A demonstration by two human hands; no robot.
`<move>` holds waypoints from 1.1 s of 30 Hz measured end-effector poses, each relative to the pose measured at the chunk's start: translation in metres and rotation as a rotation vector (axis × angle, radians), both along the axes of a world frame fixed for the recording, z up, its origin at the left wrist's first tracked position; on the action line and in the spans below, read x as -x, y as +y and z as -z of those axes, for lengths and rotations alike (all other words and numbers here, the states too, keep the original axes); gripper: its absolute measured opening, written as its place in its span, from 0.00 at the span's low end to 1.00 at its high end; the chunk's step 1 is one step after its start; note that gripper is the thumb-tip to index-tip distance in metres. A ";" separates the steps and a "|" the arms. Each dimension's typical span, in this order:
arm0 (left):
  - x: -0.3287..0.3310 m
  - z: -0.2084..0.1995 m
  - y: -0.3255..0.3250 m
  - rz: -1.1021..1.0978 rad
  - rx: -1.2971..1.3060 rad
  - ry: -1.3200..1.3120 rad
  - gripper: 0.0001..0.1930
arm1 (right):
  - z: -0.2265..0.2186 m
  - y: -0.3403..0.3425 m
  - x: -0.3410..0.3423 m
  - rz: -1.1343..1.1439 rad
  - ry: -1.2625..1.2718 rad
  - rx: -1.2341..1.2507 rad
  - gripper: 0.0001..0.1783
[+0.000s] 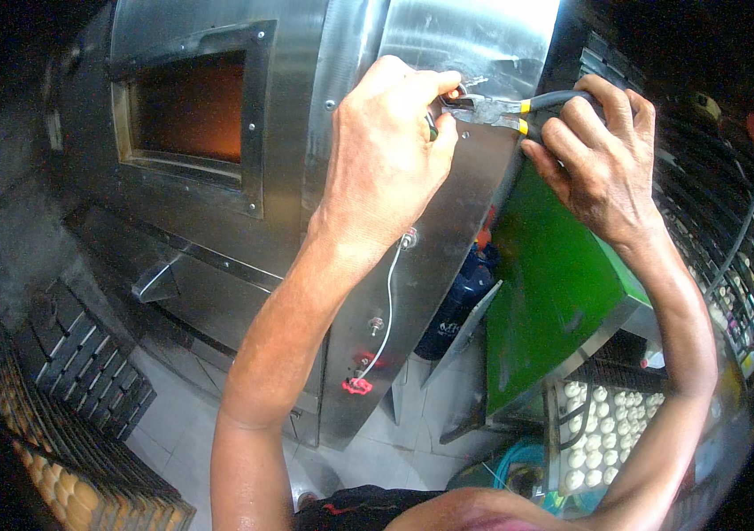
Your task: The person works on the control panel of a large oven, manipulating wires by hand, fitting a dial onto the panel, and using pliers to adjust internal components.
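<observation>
My right hand [603, 146] is wrapped round the dark handles of a pair of pliers [487, 110] with yellow bands near the joint. The metal jaws point left, toward the fingertips of my left hand [381, 146]. Those fingers are closed in a pinch against a steel oven panel [430, 190]. A small orange bit and something dark show between them, but what they hold is mostly hidden. Whether the jaws grip anything, I cannot tell.
Left of my hands, the oven window [186, 111] glows orange. A white wire [394, 296] runs down the panel to a red knob [357, 386]. Beside it stand a green table [554, 292], a blue cylinder [456, 310] and a dough tray [552, 434]. Bread racks [85, 451] fill the lower left.
</observation>
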State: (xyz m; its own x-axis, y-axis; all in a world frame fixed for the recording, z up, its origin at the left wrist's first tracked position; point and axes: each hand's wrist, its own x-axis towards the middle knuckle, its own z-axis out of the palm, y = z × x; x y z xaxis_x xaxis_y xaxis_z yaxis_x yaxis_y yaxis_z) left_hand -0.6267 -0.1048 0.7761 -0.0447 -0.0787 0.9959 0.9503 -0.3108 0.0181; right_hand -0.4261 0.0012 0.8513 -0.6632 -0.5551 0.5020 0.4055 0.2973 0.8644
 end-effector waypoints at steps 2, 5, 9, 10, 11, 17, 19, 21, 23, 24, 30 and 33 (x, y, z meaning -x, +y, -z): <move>0.001 0.000 -0.001 0.006 -0.003 0.005 0.18 | -0.002 -0.001 0.000 0.005 -0.010 -0.006 0.13; 0.004 0.000 0.000 0.003 -0.010 0.020 0.18 | -0.003 0.001 0.001 0.004 -0.019 0.003 0.13; 0.004 0.000 -0.002 -0.029 0.000 0.021 0.18 | -0.004 -0.003 0.002 0.008 -0.030 -0.023 0.13; 0.004 0.000 -0.002 -0.029 0.000 0.019 0.18 | -0.005 -0.004 0.002 0.009 -0.036 -0.021 0.13; 0.003 0.000 -0.002 -0.033 0.001 0.022 0.17 | -0.006 -0.004 0.002 0.010 -0.042 -0.019 0.13; 0.002 -0.001 -0.004 -0.065 0.009 0.035 0.17 | -0.011 -0.005 0.000 0.005 -0.065 -0.058 0.13; 0.001 -0.002 -0.004 -0.059 0.008 0.030 0.17 | -0.011 -0.008 0.000 0.012 -0.063 -0.061 0.13; 0.003 -0.002 -0.004 -0.063 0.016 0.025 0.16 | -0.010 -0.008 0.001 0.015 -0.064 -0.058 0.13; 0.002 -0.001 -0.003 -0.057 0.021 0.021 0.16 | -0.009 -0.007 0.000 0.019 -0.069 -0.045 0.13; 0.002 -0.001 -0.002 -0.053 0.022 0.020 0.16 | -0.008 -0.006 -0.001 0.013 -0.073 -0.048 0.13; 0.002 -0.002 -0.004 -0.077 0.015 0.040 0.16 | -0.016 0.000 -0.003 -0.010 -0.114 -0.078 0.13; 0.003 -0.002 -0.004 -0.075 0.024 0.030 0.16 | -0.020 0.003 -0.002 -0.021 -0.135 -0.106 0.11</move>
State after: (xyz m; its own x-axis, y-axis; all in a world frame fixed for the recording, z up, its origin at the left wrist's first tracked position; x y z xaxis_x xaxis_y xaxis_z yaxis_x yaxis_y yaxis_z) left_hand -0.6293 -0.1085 0.7782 -0.0100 -0.0569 0.9983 0.9711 -0.2384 -0.0039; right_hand -0.4246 0.0042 0.8717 -0.7083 -0.6147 0.3470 0.2779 0.2091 0.9376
